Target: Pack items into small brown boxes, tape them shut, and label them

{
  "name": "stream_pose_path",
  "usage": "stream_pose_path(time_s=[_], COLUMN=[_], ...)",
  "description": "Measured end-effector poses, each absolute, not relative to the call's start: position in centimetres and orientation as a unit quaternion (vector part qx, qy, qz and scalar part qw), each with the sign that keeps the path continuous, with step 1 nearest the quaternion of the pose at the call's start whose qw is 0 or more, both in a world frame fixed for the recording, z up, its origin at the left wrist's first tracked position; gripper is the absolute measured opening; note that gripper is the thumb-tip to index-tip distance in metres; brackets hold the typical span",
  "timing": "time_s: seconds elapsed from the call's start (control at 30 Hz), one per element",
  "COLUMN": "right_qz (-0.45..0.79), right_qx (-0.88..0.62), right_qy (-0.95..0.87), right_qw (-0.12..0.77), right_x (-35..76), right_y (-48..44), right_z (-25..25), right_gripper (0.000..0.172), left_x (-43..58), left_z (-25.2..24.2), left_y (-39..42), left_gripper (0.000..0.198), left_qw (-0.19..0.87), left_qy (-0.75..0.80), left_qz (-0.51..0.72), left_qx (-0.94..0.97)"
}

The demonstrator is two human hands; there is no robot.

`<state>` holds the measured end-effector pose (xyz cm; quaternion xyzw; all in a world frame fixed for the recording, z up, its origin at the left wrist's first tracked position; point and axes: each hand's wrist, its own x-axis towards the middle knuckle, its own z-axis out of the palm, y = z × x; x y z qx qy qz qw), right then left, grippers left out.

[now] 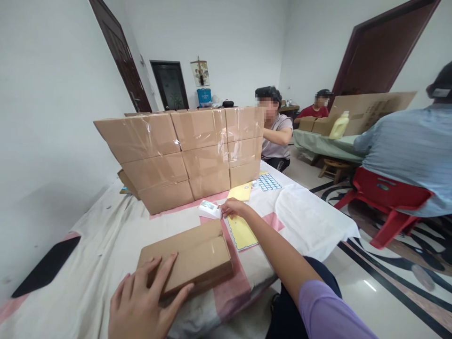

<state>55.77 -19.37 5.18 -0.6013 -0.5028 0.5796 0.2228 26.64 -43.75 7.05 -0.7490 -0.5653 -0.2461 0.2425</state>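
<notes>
A closed brown cardboard box (194,259) lies flat near the table's front edge. My left hand (143,294) rests on its near left side, fingers spread and the thumb along the front. Beyond the box sits a small white tape dispenser (209,209). My right hand (233,208) reaches across to its right end, with the fingers pinched together there; any strip of tape between them is too small to see. Under and beside that hand lies a yellow sheet with a scalloped blue border (243,233). A second yellow sheet (240,192) lies farther back.
Stacked, taped cardboard boxes (203,153) form a wall across the table. A blue-and-white label sheet (269,182) lies to their right, a black flat panel (47,266) at the left. One person (278,132) sits behind the stack; others sit at another table (321,141) near a red chair (388,197).
</notes>
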Motion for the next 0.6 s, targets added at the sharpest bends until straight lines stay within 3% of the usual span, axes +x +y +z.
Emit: stream_pose_path(time_s=[0.27,0.6], right_qz=[0.58,0.604], right_qx=[-0.611,-0.583], right_qy=[-0.497,-0.497], right_qw=[0.208,0.221], right_x=[55.43,56.1], right_y=[-19.31,-19.64], right_z=[5.31,5.82], right_gripper=[0.03,0.022], left_x=[26.73,26.4], left_z=[7.12,6.87], left_y=[-43.59,-43.61], left_gripper=[0.054,0.056], left_qw=[0.243,0.249], left_qy=[-0.564,-0.559], left_qz=[-0.25,-0.246], left_qx=[-0.749,-0.751])
